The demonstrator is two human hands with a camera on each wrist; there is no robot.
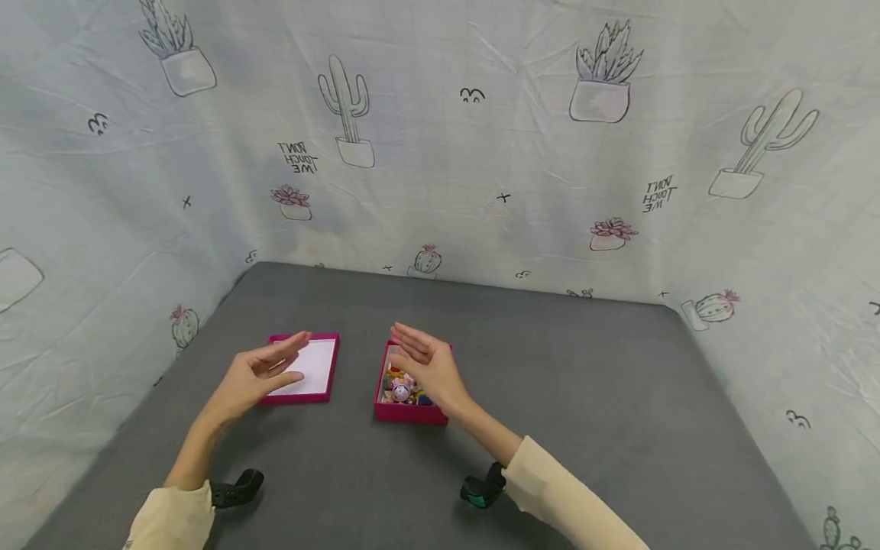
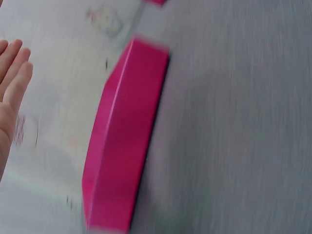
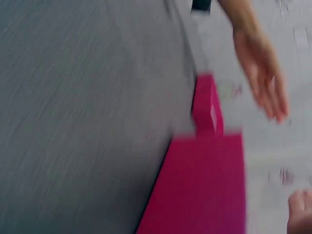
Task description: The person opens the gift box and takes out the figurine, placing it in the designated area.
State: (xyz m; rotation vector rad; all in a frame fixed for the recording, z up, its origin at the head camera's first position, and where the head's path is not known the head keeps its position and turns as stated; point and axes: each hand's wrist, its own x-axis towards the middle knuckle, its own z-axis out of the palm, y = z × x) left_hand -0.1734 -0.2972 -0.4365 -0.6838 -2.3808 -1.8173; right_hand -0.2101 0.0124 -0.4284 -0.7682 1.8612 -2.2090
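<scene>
My left hand (image 1: pixel 249 380) is held over the left part of a shallow pink box lid (image 1: pixel 334 367). The lid lies with its white inside facing up. Its fingers are stretched out and the thumb stands apart, with nothing held. To the right, my right hand (image 1: pixel 435 373) is above a pink box (image 1: pixel 410 413), fingers straight and nothing gripped. Inside this box lie small colourful figurines (image 1: pixel 400 391), partly hidden by the hand. The right wrist view shows the box's pink side (image 3: pixel 200 185) up close, with the left hand (image 3: pixel 261 73) beyond it.
The lid and box stand apart on a grey table covering (image 1: pixel 577 382). A pale curtain with cactus drawings (image 1: pixel 474 153) hangs behind and at both sides. Dark wrist devices (image 1: pixel 237 489) are attached near both cuffs.
</scene>
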